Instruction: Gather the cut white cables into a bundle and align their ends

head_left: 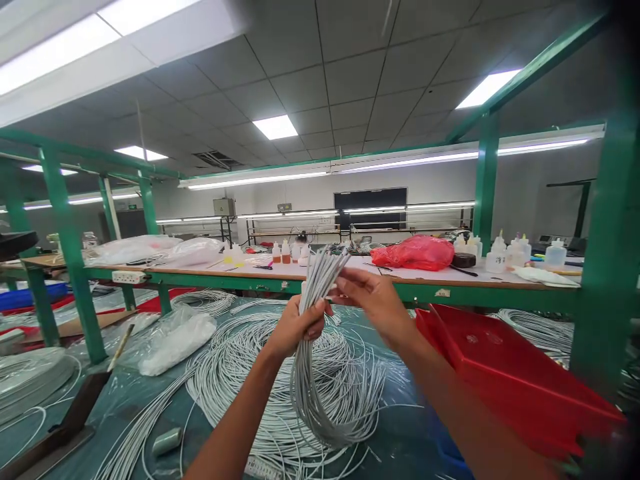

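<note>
At the far left we saw a green post [70, 267] and, on the desk [400, 440] below, a clear bag [175, 340] beside loose coils of wire [240, 373]. Our left hand [295, 327] was clenched round the wire bundle [313, 333], gripping it near its top; the bundle ran nearly upright, its cut ends fanning up and to the right while the long loop hung down toward the coils. Our right hand [373, 300] sat just to the right, fingers pinching a few strands near the ends, so it was the nearer hand to the tips. Further right lay a red tray [505, 373], and behind, on a shelf, a red bag [415, 253] and bottles [515, 253].
</note>
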`<move>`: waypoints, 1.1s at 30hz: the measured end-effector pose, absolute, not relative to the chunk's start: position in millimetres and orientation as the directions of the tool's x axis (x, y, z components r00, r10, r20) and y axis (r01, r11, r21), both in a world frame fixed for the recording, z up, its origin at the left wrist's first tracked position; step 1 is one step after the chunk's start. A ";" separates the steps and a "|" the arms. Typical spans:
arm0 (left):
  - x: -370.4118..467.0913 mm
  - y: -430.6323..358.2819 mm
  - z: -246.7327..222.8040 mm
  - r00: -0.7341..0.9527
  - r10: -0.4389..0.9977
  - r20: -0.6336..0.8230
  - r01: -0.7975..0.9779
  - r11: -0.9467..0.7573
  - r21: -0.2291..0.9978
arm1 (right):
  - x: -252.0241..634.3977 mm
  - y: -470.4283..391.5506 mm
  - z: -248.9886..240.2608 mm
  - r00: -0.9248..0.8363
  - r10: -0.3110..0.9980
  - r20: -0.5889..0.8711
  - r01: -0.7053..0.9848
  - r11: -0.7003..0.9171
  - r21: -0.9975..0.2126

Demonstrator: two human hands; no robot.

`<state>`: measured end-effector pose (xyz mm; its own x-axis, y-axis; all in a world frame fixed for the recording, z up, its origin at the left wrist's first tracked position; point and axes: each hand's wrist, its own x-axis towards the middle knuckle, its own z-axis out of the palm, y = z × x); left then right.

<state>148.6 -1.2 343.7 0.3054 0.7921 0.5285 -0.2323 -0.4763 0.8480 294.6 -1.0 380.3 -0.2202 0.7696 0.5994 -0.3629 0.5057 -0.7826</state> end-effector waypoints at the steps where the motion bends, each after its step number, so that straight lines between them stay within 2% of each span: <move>1: 147.7 -1.0 340.3 0.326 0.790 0.520 -0.255 -0.456 0.853 | 291.5 -0.4 377.4 -0.255 0.769 0.586 -0.340 0.496 -0.799; 6: 143.4 1.4 321.7 0.379 0.788 0.485 -0.319 -0.381 0.868 | 282.7 4.9 363.9 -0.325 0.769 0.550 -0.424 0.402 -0.812; 10: 137.7 1.4 307.3 0.439 0.795 0.418 -0.291 -0.314 0.904 | 284.5 17.3 348.9 -0.368 0.789 0.492 -0.450 0.312 -0.837; 14: 138.3 -5.1 295.8 0.399 0.836 0.376 -0.237 -0.302 0.923 | 284.4 25.9 331.9 -0.340 0.807 0.484 -0.495 0.284 -0.821; 21: 145.4 -18.3 286.3 0.358 0.877 0.320 -0.251 -0.240 0.938 | 289.7 23.8 328.3 -0.242 0.808 0.537 -0.484 0.379 -0.789; 23: 146.0 -21.2 282.1 0.370 0.881 0.294 -0.235 -0.217 0.947 | 296.9 21.5 336.3 -0.068 0.815 0.576 -0.446 0.492 -0.748; 25: 146.4 -23.5 276.9 0.380 0.885 0.269 -0.224 -0.194 0.955 | 303.0 16.5 345.4 0.067 0.753 0.655 -0.325 0.637 -0.699; 26: 146.7 -24.6 274.4 0.393 0.883 0.255 -0.218 -0.181 0.959 | 305.0 12.9 349.6 -0.004 0.702 0.712 -0.237 0.691 -0.683; 27: 147.2 -25.7 272.0 0.411 0.881 0.234 -0.207 -0.160 0.965 | 306.0 9.0 353.3 -0.177 0.640 0.748 -0.154 0.732 -0.663; 29: 148.6 -28.5 268.8 0.448 0.875 0.181 -0.186 -0.107 0.977 | 305.6 1.2 358.3 -0.543 0.504 0.672 -0.061 0.774 -0.630; 31: 150.9 -33.2 268.3 0.461 0.877 0.134 -0.162 -0.065 0.985 | 302.8 -5.4 359.8 -0.636 0.465 0.615 -0.026 0.784 -0.620; 33: 153.9 -40.0 269.8 0.413 0.906 0.098 -0.138 -0.044 0.989 | 298.9 -11.3 357.3 -0.592 0.500 0.632 0.013 0.790 -0.613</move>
<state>153.9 -40.0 269.8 0.4127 0.9056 0.0976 -0.1383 -0.0436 0.9894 298.9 -11.3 357.3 -0.5921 0.4998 0.6322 0.0132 0.7903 -0.6125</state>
